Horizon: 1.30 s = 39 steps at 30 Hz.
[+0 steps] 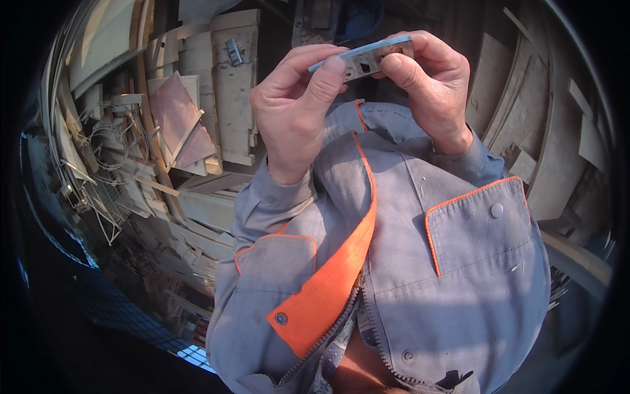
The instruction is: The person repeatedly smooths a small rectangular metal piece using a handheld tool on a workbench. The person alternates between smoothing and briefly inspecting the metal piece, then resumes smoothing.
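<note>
A flat metal blade [365,61] with slotted holes and a bluish long edge is held up in front of my chest, tilted so that its right end is higher. My left hand [301,101] pinches its left end between thumb and fingers. The right end is gripped by my right hand [429,81], with the thumb over the face near a hole. A similar small slotted metal piece [234,52] lies apart on the pale boards at the upper left.
Pale wooden boards [234,108] and a reddish panel [179,120] lie to the left, beside coiled wire [108,150] and scrap strips. Long boards [561,162] stand or lie at the right. A blue round container [362,19] is beyond my hands.
</note>
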Motion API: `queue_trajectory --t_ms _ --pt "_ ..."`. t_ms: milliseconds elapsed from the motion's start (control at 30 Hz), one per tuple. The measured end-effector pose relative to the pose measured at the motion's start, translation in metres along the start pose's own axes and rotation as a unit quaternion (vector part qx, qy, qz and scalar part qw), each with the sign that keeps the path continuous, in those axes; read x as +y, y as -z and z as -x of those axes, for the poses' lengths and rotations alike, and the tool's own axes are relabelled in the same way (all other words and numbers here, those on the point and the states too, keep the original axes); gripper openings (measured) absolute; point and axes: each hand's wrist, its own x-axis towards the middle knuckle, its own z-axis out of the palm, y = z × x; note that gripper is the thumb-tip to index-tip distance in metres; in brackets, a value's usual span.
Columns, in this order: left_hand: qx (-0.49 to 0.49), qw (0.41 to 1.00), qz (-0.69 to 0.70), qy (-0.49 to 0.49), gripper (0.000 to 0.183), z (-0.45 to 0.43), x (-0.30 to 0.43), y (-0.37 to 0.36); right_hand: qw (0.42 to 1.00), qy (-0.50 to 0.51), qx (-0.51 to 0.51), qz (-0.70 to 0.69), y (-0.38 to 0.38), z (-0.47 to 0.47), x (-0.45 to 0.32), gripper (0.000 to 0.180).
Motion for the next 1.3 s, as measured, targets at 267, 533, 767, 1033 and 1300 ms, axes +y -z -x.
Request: queue_trajectory --t_ms 267,533,767,1033,1300 --pt "-0.005 0.999 -0.017 -0.029 0.018 0.002 -0.004 0.003 1.0 0.001 -0.005 -0.003 -0.002 -0.001 -0.002 0.022" --pt "-0.01 0.999 -0.017 -0.029 0.022 0.002 -0.001 -0.001 0.999 -0.012 -0.01 -0.044 0.003 -0.002 0.002 0.022" --pt "-0.023 0.999 -0.022 -0.044 0.025 0.001 -0.001 -0.003 0.997 -0.002 -0.026 -0.067 0.006 -0.005 0.006 0.021" --pt "-0.002 1.0 0.006 -0.011 0.027 0.001 -0.001 0.002 0.996 0.007 -0.024 -0.08 0.008 -0.007 0.009 0.02" --pt "0.005 0.999 -0.011 -0.038 0.024 0.002 -0.002 0.007 0.998 0.014 -0.02 -0.064 0.009 -0.008 0.011 0.019"
